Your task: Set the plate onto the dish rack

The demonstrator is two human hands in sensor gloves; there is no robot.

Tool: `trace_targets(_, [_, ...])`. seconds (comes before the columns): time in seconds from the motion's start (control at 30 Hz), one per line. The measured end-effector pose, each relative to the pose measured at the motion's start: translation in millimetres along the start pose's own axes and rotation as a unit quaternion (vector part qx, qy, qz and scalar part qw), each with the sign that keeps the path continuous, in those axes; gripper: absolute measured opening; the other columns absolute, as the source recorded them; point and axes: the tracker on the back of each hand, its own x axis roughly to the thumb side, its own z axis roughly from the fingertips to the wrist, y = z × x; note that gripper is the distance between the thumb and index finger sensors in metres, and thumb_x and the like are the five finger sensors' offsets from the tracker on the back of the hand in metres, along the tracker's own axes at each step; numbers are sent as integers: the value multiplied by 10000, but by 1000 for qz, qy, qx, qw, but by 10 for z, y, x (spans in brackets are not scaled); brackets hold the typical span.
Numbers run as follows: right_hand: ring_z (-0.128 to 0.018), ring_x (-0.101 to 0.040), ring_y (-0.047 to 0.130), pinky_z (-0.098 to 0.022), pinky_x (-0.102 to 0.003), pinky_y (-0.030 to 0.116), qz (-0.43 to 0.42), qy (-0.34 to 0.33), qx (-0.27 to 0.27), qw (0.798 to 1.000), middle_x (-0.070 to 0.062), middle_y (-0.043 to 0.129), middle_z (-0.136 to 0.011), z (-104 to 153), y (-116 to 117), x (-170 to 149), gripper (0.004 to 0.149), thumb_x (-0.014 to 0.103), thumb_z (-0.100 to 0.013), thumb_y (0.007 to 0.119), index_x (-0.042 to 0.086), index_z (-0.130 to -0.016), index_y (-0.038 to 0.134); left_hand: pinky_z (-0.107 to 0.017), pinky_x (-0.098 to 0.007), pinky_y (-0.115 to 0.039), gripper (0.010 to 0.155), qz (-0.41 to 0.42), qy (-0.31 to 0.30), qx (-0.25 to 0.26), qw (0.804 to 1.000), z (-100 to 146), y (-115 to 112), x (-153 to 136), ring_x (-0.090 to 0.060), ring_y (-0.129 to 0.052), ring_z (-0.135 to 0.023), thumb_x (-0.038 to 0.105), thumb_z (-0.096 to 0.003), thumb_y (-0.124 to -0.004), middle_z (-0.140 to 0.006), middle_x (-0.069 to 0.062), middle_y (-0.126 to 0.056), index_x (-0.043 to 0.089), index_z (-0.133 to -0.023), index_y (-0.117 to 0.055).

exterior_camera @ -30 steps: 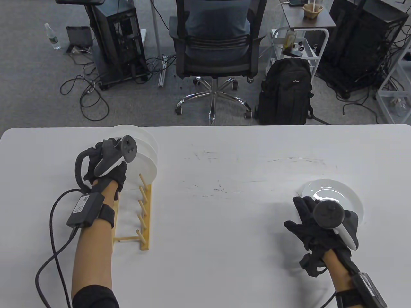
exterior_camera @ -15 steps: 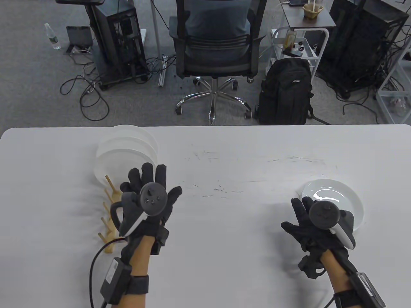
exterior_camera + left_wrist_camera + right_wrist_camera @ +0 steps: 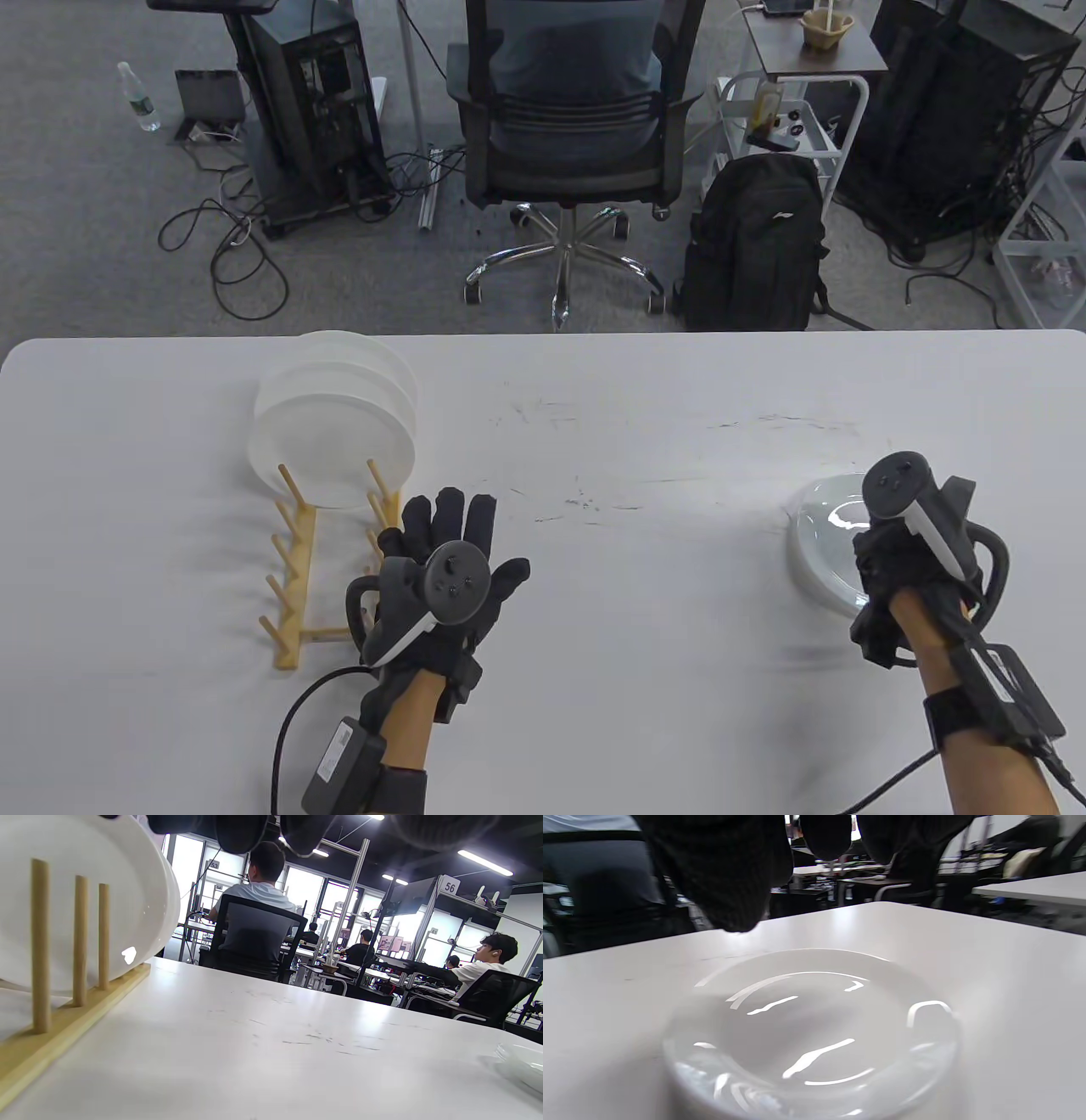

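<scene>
A white plate (image 3: 819,543) lies flat on the table at the right; the right wrist view shows it (image 3: 806,1018) whole, close below the hand. My right hand (image 3: 882,543) hovers over its near right part, fingers (image 3: 734,870) curved down and apart, not holding it. The wooden dish rack (image 3: 293,628) stands at the left with white plates (image 3: 335,433) upright in its far slots; its pegs (image 3: 40,946) and plates (image 3: 106,899) show in the left wrist view. My left hand (image 3: 450,526) is open and empty, fingers spread, just right of the rack.
The white table (image 3: 594,594) has faint scuff marks at its middle. An office chair (image 3: 564,127) with a seated person and a black backpack (image 3: 755,246) stand beyond the far edge. The rack's near slots hold nothing.
My left hand let go of a plate on the rack and drew back to the right, opening. My right hand moved right and forward, turning over the flat plate.
</scene>
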Motion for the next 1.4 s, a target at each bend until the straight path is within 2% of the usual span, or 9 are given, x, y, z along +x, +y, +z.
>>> trace_targets(0.17, [-936, -576, 576, -675, -641, 571, 31, 125, 43, 991, -249, 259, -1131, -323, 383, -386, 900, 509, -463, 737, 75, -1085, 253, -711, -763, -368, 827, 10, 3, -24, 1000, -14, -57, -42, -616, -338, -1087, 636, -484, -604, -1223, -178, -333, 238, -1174, -384])
trace_targets(0.27, [-722, -423, 836, -530, -528, 755, -17, 174, 75, 982, -244, 496, -959, -459, 580, -642, 941, 484, -454, 761, -29, -1033, 225, -710, -763, -371, 825, 14, 4, -32, 999, -27, -88, -54, -618, -342, -1085, 637, -485, -603, -1223, -179, -336, 238, -1174, -385])
trace_targets(0.43, [-369, -212, 1015, -254, -359, 901, -221, 234, 104, 941, -138, 756, -738, -541, 688, -1069, 678, 329, -442, 791, -11, -955, 507, -710, -763, -369, 828, 8, 8, -44, 999, -42, -110, -60, -618, -339, -1086, 637, -487, -604, -1223, -181, -332, 236, -1175, -378])
trace_targets(0.67, [-352, -230, 1076, -220, -349, 939, -155, 250, 21, 956, -153, 822, -773, -384, 362, -1041, 529, 243, -451, 785, 66, -915, 603, -710, -764, -365, 830, 19, 8, -54, 998, -40, -117, -73, -621, -331, -1084, 636, -487, -603, -1223, -183, -326, 236, -1176, -372])
trace_targets(0.77, [-328, -229, 1080, -204, -350, 937, -176, 227, -8, 958, -213, 832, -827, -278, 83, -959, 501, 226, -454, 790, 49, -889, 616, -710, -763, -363, 830, 23, 6, -55, 998, -38, -115, -79, -620, -327, -1085, 636, -488, -602, -1223, -185, -326, 235, -1177, -370])
trace_targets(0.9, [-321, -277, 1081, -208, -369, 930, -236, 158, -57, 957, -173, 913, -716, -105, -221, -797, 504, 221, -459, 786, 17, -875, 588, -708, -764, -363, 829, 29, -1, -56, 998, -33, -125, -67, -624, -328, -1082, 636, -488, -602, -1223, -185, -326, 235, -1177, -371])
trace_targets(1.17, [-414, -300, 1055, -278, -387, 923, -311, -7, -125, 942, -155, 826, -767, 386, -249, -387, 623, 287, -471, 759, 14, -963, 491, -709, -762, -366, 824, 34, -10, -62, 997, -26, -146, -31, -624, -333, -1081, 631, -491, -601, -1221, -188, -337, 230, -1176, -380])
trace_targets(1.27, [-455, -320, 1045, -313, -406, 917, -395, -62, -92, 912, -167, 804, -797, 472, -107, -307, 612, 280, -477, 760, 22, -969, 504, -709, -756, -383, 825, 32, -3, -58, 998, -21, -167, -8, -624, -352, -1078, 629, -494, -598, -1219, -188, -352, 221, -1175, -375])
trace_targets(1.4, [-522, -378, 1013, -369, -471, 887, -533, -109, 41, 838, -191, 775, -824, 400, 272, -185, 588, 231, -471, 775, 20, -960, 526, -709, -753, -387, 839, 43, 4, -71, 997, -8, -200, 5, -626, -352, -1076, 621, -500, -598, -1216, -191, -349, 190, -1174, -346])
